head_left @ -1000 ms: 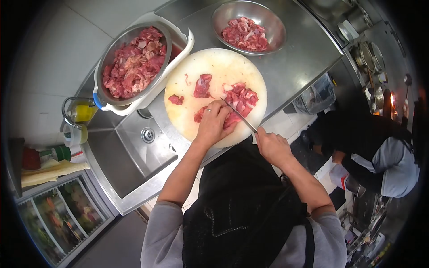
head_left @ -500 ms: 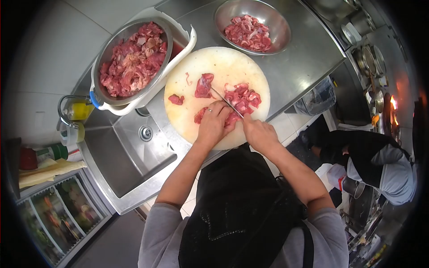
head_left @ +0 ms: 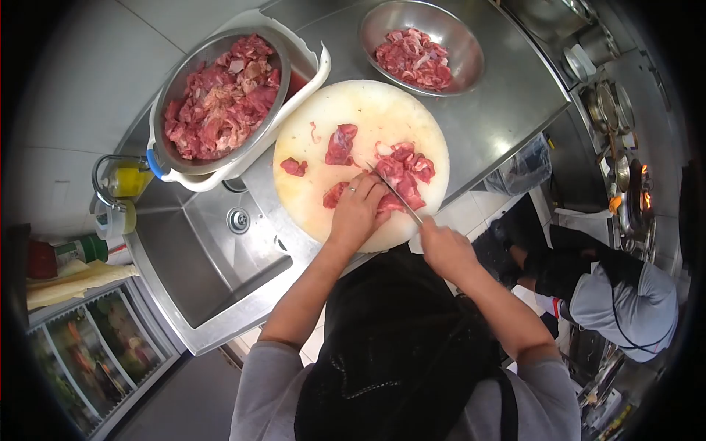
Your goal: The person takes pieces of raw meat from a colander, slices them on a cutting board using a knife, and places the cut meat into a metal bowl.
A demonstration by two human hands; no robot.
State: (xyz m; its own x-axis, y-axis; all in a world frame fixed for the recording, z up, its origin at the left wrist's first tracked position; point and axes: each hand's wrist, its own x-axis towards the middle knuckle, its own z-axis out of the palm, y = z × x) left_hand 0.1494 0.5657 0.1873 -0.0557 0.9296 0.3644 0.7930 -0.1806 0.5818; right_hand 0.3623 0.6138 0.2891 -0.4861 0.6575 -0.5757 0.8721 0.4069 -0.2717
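A round white cutting board (head_left: 305, 202) lies before me with raw meat on it. My right hand (head_left: 446, 250) is closed around the handle of a knife (head_left: 397, 195), whose blade slants up and left across the meat. Closed fingers of my left hand (head_left: 358, 211), one wearing a ring, press on a piece of meat (head_left: 397, 203) beside the blade; the part under the fingers is hidden. Cut meat (head_left: 406, 163) is heaped right of the blade. One larger chunk (head_left: 341, 145) and a small scrap (head_left: 294, 167) lie apart on the left of the board.
A metal bowl heaped with meat (head_left: 220, 103) sits in a white tub (head_left: 312, 84) at upper left. Another metal bowl (head_left: 467, 55) with meat stands behind the board. A sink (head_left: 198, 257) is at left. To the right, another person (head_left: 625, 294) bends near a stove with flames.
My right hand has drawn the knife back toward me and to the right, and its tip has left the larger chunk. My left hand stays on the meat. The other person has shifted.
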